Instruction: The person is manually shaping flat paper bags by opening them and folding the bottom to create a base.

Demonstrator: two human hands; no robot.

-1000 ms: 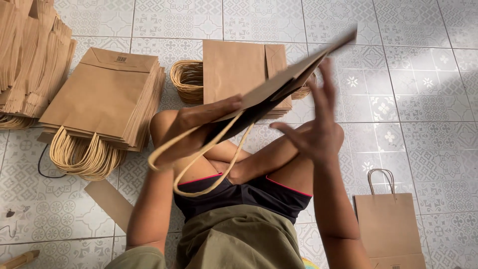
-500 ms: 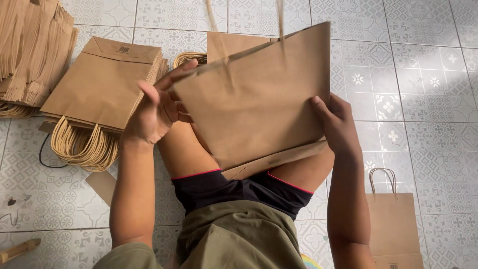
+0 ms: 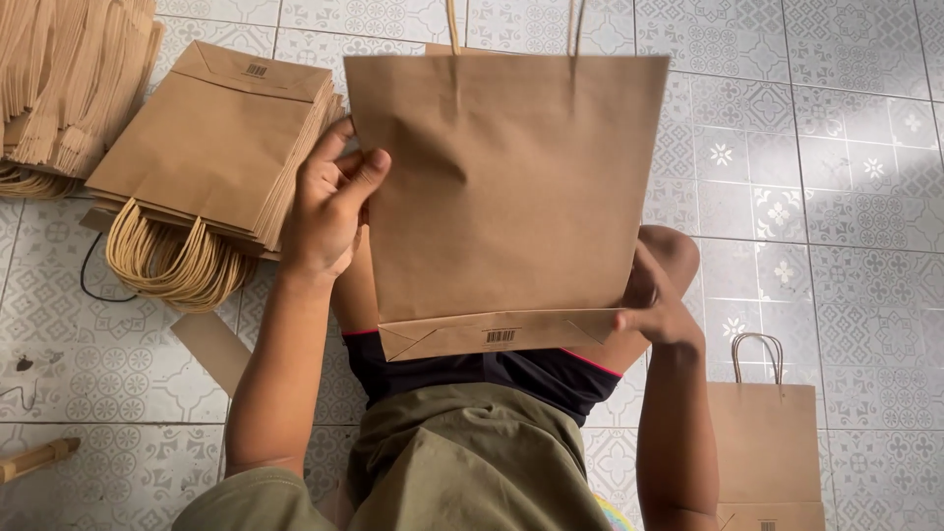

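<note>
Head view: flat brown paper bag (image 3: pixel 506 187) held up over the lap, between both hands, long axis roughly 12-to-6, folded bottom flap at 6 toward the person, twisted cord handles (image 3: pixel 452 25) running off the top edge at 12. Bag sits at 3 o'clock from the left hand (image 3: pixel 329 202) and at about 10 o'clock from the right hand (image 3: pixel 654 310). Left hand is on the bag's left edge, about mid-height: thumb laid over the front face, fingers curled around behind, a loose pinch on the edge, not spread. Right hand is at the lower right corner, beside the folded base: fingers closed on that corner, thumb side hidden by the paper, so grip depth behind the bag can't be told. Both hands touch the bag; the right one sits lower and nearer the body, the left higher and further out. At 10 o'clock of the left hand, just beside it on the tiled floor (image 3: pixel 836 147), lies a stack of flat bags (image 3: pixel 211 138) with its handles (image 3: pixel 167 261) fanned toward 6. More bundled bags (image 3: pixel 69 79) further out at 10. One standing bag (image 3: pixel 767 442) at 5 o'clock of the right hand, apart from it. Cardboard strip (image 3: pixel 211 349) on the floor below the stack.
</note>
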